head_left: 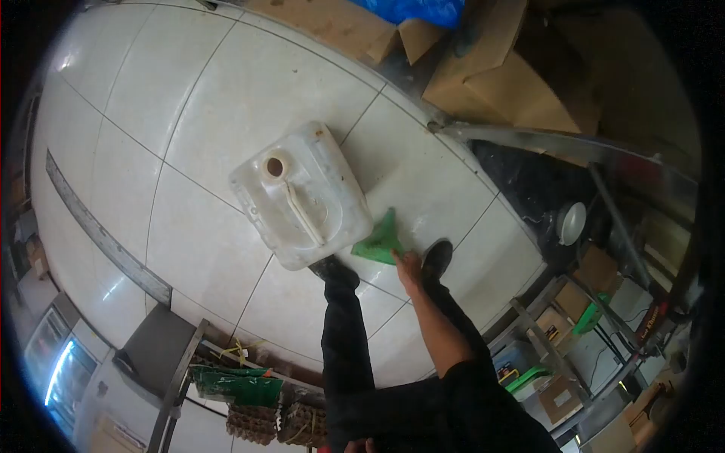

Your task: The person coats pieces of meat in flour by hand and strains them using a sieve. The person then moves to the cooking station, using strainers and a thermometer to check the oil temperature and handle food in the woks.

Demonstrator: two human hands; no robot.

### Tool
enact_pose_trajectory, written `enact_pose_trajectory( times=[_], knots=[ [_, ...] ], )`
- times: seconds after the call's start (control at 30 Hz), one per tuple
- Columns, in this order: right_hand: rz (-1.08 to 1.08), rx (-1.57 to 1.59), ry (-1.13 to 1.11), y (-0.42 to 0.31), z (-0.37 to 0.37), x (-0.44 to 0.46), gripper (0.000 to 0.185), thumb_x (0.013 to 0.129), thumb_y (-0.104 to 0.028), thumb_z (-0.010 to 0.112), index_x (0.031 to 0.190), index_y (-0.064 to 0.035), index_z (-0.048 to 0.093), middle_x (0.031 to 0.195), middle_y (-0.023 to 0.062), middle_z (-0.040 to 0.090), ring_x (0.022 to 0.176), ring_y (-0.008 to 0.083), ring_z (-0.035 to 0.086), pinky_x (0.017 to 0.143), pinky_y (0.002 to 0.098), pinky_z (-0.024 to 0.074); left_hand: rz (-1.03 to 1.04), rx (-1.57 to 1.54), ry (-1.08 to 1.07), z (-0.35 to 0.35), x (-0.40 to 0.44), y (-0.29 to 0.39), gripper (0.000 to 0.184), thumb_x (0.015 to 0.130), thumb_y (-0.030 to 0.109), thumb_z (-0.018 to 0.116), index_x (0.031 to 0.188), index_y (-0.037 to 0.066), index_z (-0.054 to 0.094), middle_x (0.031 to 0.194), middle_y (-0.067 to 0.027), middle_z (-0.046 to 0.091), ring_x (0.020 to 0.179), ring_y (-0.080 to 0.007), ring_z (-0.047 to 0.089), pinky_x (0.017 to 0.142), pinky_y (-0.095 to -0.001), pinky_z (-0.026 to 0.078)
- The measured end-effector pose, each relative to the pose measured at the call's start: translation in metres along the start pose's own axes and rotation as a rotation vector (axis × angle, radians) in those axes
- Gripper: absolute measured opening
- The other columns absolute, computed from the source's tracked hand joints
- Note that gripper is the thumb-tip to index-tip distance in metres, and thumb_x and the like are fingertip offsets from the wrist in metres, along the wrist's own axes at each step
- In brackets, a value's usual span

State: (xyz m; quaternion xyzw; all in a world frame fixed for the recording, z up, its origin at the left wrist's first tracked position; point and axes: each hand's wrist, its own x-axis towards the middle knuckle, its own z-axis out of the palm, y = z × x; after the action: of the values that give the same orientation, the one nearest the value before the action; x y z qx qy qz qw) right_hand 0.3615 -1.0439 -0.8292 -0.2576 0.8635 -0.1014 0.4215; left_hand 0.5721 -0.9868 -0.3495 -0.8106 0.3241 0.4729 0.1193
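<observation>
My right hand (408, 270) is closed on the rim of a green funnel (380, 240), whose narrow spout points away from me. Close beside the funnel stands a whitish plastic jerrycan (343, 196) on the tiled floor, its round mouth uncapped and its moulded handle running across the top. The funnel is outside the jerrycan's mouth, near its right lower corner. Only a few fingertips of my left hand (359, 446) show at the bottom edge, against my dark clothes. What that hand does is hidden.
Cardboard boxes (513, 87) and a blue plastic bag (411, 9) lie at the top. Metal shelving (555, 332) with goods stands at the right. Egg trays (253, 423) sit at lower left. A metal strip (106, 230) crosses the floor at left. My shoes flank the funnel.
</observation>
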Motion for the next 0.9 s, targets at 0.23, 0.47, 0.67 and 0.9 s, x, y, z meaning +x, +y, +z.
enact_pose_trajectory(
  times=[0.23, 0.47, 0.67, 0.9],
  knots=[
    [-0.057, -0.048, 0.158, -0.024, 0.032, -0.018, 0.065, 0.070, -0.024, 0.068, 0.123, -0.0023, 0.037, 0.120, 0.0208, 0.038, 0.109, 0.0354, 0.043, 0.085, 0.0491, 0.0376, 0.034, 0.085, 0.048, 0.014, -0.002, -0.006, 0.012, 0.087, 0.012, 0.058, 0.084, 0.001, 0.060, 0.065, -0.0065, 0.057, 0.062, -0.0128, 0.051, 0.060, -0.0236, 0.042],
    [-0.192, -0.377, 0.095, -0.045, -0.002, -0.018, 0.040, 0.070, -0.019, 0.065, 0.104, -0.0051, 0.048, 0.105, 0.0149, 0.050, 0.102, 0.0311, 0.047, 0.081, 0.0473, 0.0376, -0.024, -0.032, 0.076, 0.022, -0.004, -0.012, 0.011, 0.086, 0.007, 0.058, 0.083, -0.003, 0.060, 0.063, -0.0031, 0.052, 0.059, -0.0093, 0.043, 0.056, -0.0223, 0.038],
    [-0.364, -0.485, 0.210, -0.037, -0.065, 0.011, 0.031, 0.069, -0.022, 0.066, 0.091, -0.0068, 0.051, 0.086, 0.0115, 0.057, 0.085, 0.0297, 0.055, 0.076, 0.0441, 0.0414, 0.061, 0.010, 0.045, 0.020, -0.008, -0.014, 0.021, 0.088, 0.020, 0.058, 0.084, -0.001, 0.061, 0.065, -0.0074, 0.057, 0.056, -0.0106, 0.044, 0.052, -0.0249, 0.040],
    [-0.150, 0.089, -0.224, -0.042, -0.165, 0.032, 0.026, 0.073, -0.021, 0.065, 0.080, 0.0007, 0.053, 0.073, 0.0105, 0.056, 0.068, 0.0166, 0.053, 0.061, 0.0330, 0.0430, 0.175, -0.029, 0.163, 0.019, -0.011, -0.023, 0.022, 0.086, 0.027, 0.060, 0.085, 0.005, 0.063, 0.065, -0.0131, 0.058, 0.054, -0.0220, 0.055, 0.052, -0.0319, 0.044]
  ],
)
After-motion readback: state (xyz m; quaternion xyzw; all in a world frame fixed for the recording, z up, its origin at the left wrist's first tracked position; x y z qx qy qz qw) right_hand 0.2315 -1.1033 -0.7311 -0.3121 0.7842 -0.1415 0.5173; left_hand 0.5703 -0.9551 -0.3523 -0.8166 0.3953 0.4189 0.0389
